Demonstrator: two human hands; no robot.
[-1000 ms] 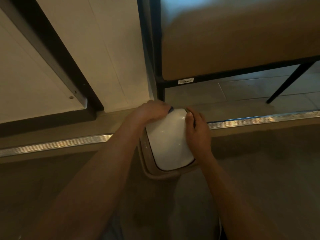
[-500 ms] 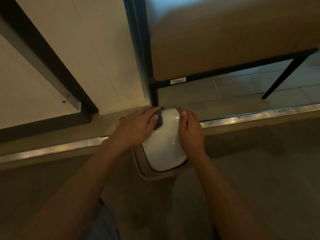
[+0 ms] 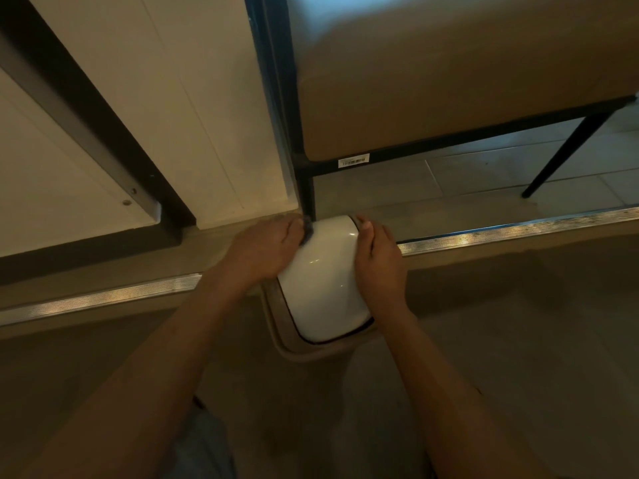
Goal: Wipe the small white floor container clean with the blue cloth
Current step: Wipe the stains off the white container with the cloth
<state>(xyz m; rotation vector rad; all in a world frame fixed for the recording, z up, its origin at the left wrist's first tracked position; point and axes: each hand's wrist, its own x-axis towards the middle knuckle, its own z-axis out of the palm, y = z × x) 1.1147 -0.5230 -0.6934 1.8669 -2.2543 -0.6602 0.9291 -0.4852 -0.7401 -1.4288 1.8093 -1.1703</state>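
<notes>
The small white container [image 3: 323, 281] stands on the floor, its glossy domed white lid set in a beige rim. My left hand [image 3: 262, 250] presses the blue cloth [image 3: 307, 233] against the lid's far left edge; only a dark scrap of cloth shows past my fingers. On the lid's right side lies my right hand [image 3: 378, 264], fingers curled over the far edge, holding the container steady.
A metal threshold strip [image 3: 501, 233] runs across the floor behind the container. A black-framed upholstered seat [image 3: 449, 81] stands just beyond, its frame corner close to the lid and a slanted leg [image 3: 560, 160] at right. White panels [image 3: 173, 98] with a dark frame rise at left.
My left hand with the cloth slid from the lid's far corner a little down its left side and back up. The right hand stayed on the right side.
</notes>
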